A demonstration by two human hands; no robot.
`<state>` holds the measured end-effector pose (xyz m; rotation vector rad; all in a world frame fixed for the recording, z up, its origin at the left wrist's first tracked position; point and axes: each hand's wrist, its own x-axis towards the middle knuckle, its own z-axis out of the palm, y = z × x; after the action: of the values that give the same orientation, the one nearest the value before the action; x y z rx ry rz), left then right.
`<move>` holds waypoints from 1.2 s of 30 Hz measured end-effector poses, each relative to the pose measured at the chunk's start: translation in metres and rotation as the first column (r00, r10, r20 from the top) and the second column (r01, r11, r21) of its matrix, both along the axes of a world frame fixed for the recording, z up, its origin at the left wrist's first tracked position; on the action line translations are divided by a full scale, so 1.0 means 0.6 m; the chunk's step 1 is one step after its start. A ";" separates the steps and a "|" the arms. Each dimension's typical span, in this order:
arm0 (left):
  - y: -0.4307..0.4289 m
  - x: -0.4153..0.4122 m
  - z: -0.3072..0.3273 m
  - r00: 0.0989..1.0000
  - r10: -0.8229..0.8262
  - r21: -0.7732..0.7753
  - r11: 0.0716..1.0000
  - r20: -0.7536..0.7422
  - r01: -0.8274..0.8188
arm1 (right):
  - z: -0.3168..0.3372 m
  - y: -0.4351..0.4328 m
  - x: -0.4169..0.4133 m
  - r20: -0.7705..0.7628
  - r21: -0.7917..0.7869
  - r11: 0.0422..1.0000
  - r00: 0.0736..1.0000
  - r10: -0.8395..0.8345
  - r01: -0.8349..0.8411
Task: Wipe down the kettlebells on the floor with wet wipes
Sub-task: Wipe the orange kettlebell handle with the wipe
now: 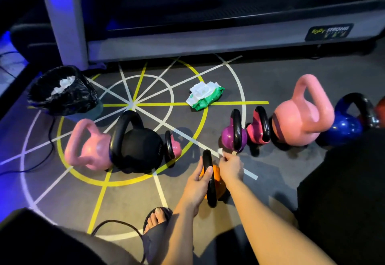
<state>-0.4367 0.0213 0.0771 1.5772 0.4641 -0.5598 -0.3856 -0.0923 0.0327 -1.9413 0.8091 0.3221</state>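
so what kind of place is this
Most likely a gym or fitness studio. Coloured kettlebells stand on the floor, such as the big pink kettlebell and the black kettlebell. A Body Strong machine base, probably a treadmill, runs behind them, and yellow and white training lines mark the floor.

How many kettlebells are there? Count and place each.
8: pink, black and small pink at left; orange held; purple, magenta, large pink and blue at right. Another may sit cut off at the right edge.

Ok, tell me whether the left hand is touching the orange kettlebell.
Touching. The head view shows the left hand gripping the orange kettlebell by its black handle, fingers curled round it with no gap.
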 end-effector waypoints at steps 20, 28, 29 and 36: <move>0.006 0.003 0.008 1.000 -0.012 0.018 1.000 0.004 0.012 | 0.008 0.032 0.004 -0.099 0.454 0.877 0.987 -0.128 0.159; -0.003 -0.001 -0.006 1.000 -0.003 0.099 0.995 0.005 0.002 | 0.023 0.038 -0.005 0.023 0.474 0.880 1.000 0.018 -0.027; -0.005 -0.002 -0.010 1.000 0.007 0.101 0.995 0.006 -0.007 | 0.025 0.035 -0.003 0.015 0.473 0.880 0.999 0.042 -0.044; 0.003 0.011 -0.008 0.997 0.052 0.039 0.998 -0.052 -0.050 | 0.033 0.036 -0.034 0.119 0.306 0.952 0.993 -0.018 -0.019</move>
<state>-0.4301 0.0233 0.0725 1.5850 0.5571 -0.5578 -0.4058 -0.0709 0.0525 -1.6527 0.6380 0.3076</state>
